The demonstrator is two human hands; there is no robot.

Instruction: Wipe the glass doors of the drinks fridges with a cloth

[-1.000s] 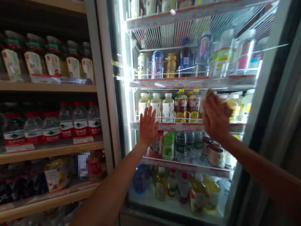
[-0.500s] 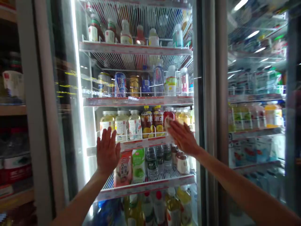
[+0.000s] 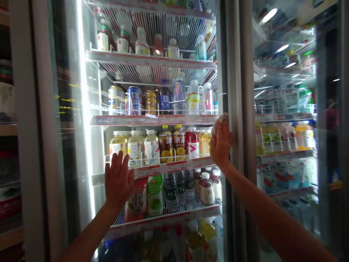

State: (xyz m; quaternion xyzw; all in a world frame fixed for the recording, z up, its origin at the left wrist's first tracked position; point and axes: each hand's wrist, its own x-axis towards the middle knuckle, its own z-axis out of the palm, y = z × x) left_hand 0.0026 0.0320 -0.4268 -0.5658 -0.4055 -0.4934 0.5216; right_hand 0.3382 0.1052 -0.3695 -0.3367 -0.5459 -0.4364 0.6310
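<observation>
My left hand lies flat and open on the glass door of a lit drinks fridge, fingers spread, level with the third shelf. My right hand presses a pale cloth against the same glass, right at the door's right frame. Only the cloth's top edge shows above my fingers. Behind the glass stand rows of bottles and cans on wire shelves.
A second glass-door fridge with bottled drinks stands to the right. Wooden store shelves with bottles show dimly at the far left. The fridge's grey left frame runs top to bottom.
My right hand has slid the cloth rightward and slightly up across the glass to the door's right frame. My left hand stays flat on the glass. The view has swung right.
</observation>
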